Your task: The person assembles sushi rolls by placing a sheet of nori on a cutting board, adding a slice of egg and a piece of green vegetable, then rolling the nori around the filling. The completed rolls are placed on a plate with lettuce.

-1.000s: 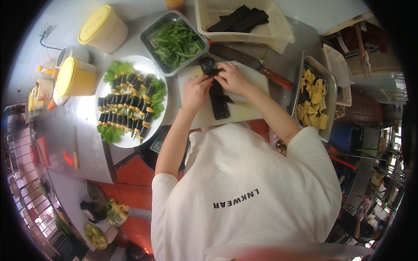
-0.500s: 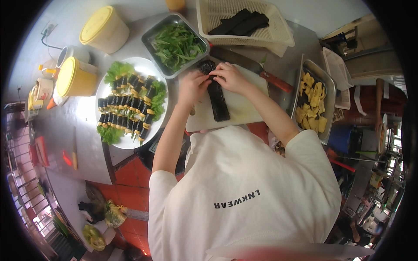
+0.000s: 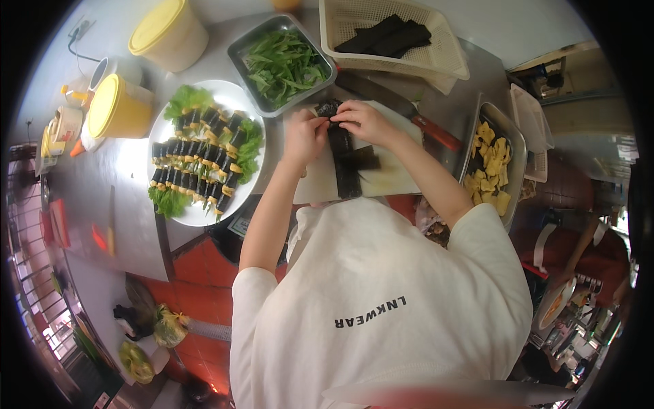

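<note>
Both my hands meet over a dark seaweed strip (image 3: 348,180) on the white cutting board (image 3: 403,174). My left hand (image 3: 304,138) pinches near the strip's far end, its thumb and fingertips pressed together. From the other side my right hand (image 3: 366,124) pinches at the same place, fingertips almost touching the left's. Whatever sits between the fingertips is mostly hidden; it appears to be seaweed. A short, blurred dark seaweed piece (image 3: 364,158) sticks out to the right of the strip. Beyond the fingers lies a dark, shiny bundle (image 3: 329,107).
Left: a white plate (image 3: 253,178) of seaweed-wrapped rolls (image 3: 194,158) on lettuce. Far side: a metal tray (image 3: 271,109) of green leaves, a basket (image 3: 402,65) of seaweed sheets. Right: a wooden-handled knife (image 3: 438,133), a tray of yellow pieces (image 3: 495,163). Another person's arm (image 3: 579,252) shows far right.
A short dark piece now shows to the right of the strip on the board. My hands stay pinched at the strip's far end. The view has shifted slightly; a person appears at far right.
</note>
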{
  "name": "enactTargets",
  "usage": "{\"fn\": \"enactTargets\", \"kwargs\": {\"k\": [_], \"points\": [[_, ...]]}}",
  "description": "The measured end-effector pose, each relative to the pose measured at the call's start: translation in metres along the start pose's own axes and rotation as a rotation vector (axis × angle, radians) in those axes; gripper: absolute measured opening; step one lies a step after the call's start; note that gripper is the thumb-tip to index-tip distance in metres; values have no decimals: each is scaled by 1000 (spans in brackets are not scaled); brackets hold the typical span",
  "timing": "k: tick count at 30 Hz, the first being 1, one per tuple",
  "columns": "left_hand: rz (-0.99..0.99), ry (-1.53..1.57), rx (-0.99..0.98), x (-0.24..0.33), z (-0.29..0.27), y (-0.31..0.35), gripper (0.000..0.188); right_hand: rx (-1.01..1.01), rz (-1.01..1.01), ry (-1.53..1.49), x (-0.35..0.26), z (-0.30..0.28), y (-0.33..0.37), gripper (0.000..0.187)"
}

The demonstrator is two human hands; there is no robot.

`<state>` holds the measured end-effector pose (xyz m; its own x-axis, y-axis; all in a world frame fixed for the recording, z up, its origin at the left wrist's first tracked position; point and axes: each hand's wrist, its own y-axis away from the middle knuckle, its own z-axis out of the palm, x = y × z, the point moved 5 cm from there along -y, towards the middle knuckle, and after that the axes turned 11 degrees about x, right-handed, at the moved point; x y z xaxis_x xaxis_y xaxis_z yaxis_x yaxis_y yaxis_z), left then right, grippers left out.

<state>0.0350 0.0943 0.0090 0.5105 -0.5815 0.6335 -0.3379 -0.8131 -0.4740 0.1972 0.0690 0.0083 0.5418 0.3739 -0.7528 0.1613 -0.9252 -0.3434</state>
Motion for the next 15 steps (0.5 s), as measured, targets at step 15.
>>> {"fn": "enactTargets", "kwargs": {"k": [15], "points": [[95, -79, 123, -7, 1, -7, 17, 20, -51, 173, 2, 4, -18, 20]]}}
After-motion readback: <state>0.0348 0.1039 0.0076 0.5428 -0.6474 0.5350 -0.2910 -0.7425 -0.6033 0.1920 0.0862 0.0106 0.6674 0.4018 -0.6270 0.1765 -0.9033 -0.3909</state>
